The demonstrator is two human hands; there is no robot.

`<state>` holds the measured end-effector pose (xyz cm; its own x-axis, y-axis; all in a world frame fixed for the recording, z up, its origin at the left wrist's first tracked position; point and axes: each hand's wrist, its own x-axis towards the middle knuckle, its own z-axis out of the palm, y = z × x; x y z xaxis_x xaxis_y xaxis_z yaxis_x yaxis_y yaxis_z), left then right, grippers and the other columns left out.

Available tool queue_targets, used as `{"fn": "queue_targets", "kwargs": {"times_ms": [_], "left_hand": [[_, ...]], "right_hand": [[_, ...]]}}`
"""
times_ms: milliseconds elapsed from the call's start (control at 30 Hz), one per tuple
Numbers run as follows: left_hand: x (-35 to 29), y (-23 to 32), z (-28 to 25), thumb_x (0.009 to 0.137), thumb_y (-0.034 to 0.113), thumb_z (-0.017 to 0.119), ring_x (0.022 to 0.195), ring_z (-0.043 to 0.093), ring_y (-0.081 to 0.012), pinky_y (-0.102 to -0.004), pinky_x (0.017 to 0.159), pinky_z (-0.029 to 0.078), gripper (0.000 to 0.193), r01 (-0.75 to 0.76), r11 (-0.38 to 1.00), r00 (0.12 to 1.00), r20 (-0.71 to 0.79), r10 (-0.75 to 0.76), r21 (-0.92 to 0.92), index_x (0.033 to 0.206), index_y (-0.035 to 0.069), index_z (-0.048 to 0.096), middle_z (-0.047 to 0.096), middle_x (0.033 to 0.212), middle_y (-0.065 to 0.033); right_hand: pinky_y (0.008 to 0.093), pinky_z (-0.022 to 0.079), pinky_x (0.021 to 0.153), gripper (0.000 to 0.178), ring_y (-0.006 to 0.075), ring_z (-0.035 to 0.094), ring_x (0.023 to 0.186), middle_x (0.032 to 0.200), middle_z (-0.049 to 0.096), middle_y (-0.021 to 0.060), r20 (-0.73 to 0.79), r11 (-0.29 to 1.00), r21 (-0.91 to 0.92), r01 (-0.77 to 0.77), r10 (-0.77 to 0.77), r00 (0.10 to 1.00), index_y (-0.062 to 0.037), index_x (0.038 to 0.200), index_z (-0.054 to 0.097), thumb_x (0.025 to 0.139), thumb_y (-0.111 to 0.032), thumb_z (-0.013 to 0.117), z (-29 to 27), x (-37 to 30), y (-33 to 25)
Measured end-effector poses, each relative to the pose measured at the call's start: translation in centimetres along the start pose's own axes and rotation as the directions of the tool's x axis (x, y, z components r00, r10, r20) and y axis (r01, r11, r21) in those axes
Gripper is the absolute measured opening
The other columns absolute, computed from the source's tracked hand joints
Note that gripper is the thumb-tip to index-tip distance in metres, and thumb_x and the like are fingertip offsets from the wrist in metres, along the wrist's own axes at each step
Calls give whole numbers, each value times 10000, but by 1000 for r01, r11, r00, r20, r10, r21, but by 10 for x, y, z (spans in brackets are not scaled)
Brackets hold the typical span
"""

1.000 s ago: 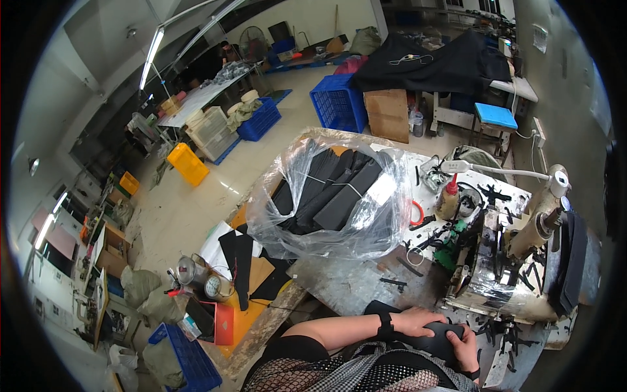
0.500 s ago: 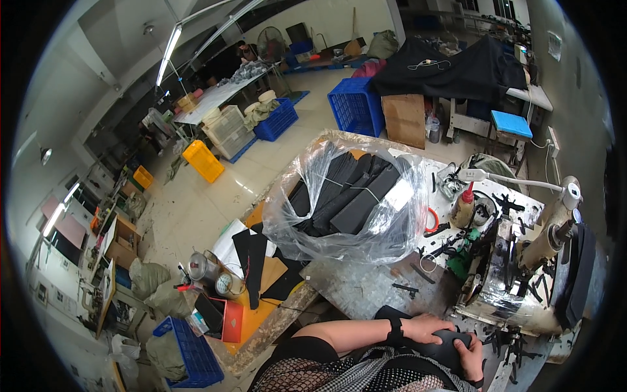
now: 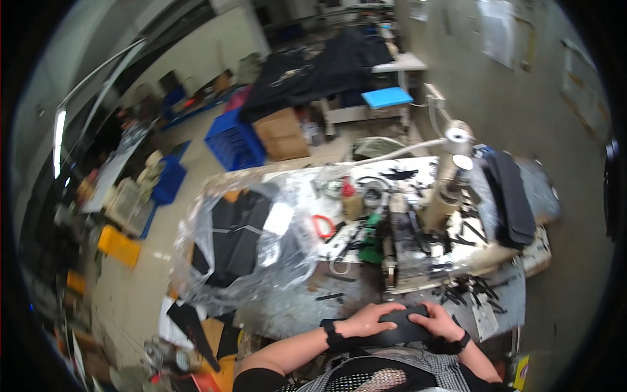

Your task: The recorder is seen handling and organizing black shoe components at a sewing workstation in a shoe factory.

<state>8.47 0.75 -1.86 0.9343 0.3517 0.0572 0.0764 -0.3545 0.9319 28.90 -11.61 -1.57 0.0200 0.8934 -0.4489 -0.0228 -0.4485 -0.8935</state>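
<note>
A smooth black sheet piece (image 3: 403, 332), bent into a curve, is held close in front of my body at the near edge of the metal worktop. My left hand (image 3: 373, 320) grips it from the left, fingers over its top edge. On its other side my right hand (image 3: 441, 322) is closed on it, thumb lying across the black surface. Both wrists wear black bands. Just beyond my hands stands a machine (image 3: 424, 261) with a pale post, black scraps scattered around it. A stack of dark flat pieces (image 3: 511, 199) lies on the machine's right side.
Left on the table sits a clear plastic bag (image 3: 294, 261) holding bundled black pieces (image 3: 235, 238). Behind the machine are a red-capped bottle (image 3: 353, 204), a red-orange ring (image 3: 323, 227) and a lamp arm (image 3: 411, 149). A blue crate (image 3: 236, 140) and cardboard box (image 3: 281, 134) stand beyond.
The view has swung to the right, so the bag and table now appear further left. Both hands keep hold of the black piece, which is now more fully in view between them.
</note>
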Motion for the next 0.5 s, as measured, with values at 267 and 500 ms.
{"fn": "queue_targets", "kwargs": {"times_ms": [267, 500], "left_hand": [[30, 43, -55, 820, 147, 673, 905, 584, -109, -294, 790, 479, 367, 109, 992, 991, 91, -103, -66, 1133, 44, 513, 634, 960, -67], [47, 52, -86, 838, 85, 677, 910, 520, -42, -219, 815, 436, 251, 240, 915, 970, 125, -210, -325, 1024, 7, 527, 576, 949, 12]], "right_hand": [[242, 461, 633, 384, 56, 547, 721, 813, 613, 12, -171, 925, -118, 362, -378, 910, -12, 1117, 554, 806, -171, 714, -7, -10, -54], [287, 504, 702, 525, 204, 610, 781, 1093, 542, 140, -139, 579, -611, 540, -750, 647, -67, 1193, 548, 685, 65, 526, -32, -22, -81]]}}
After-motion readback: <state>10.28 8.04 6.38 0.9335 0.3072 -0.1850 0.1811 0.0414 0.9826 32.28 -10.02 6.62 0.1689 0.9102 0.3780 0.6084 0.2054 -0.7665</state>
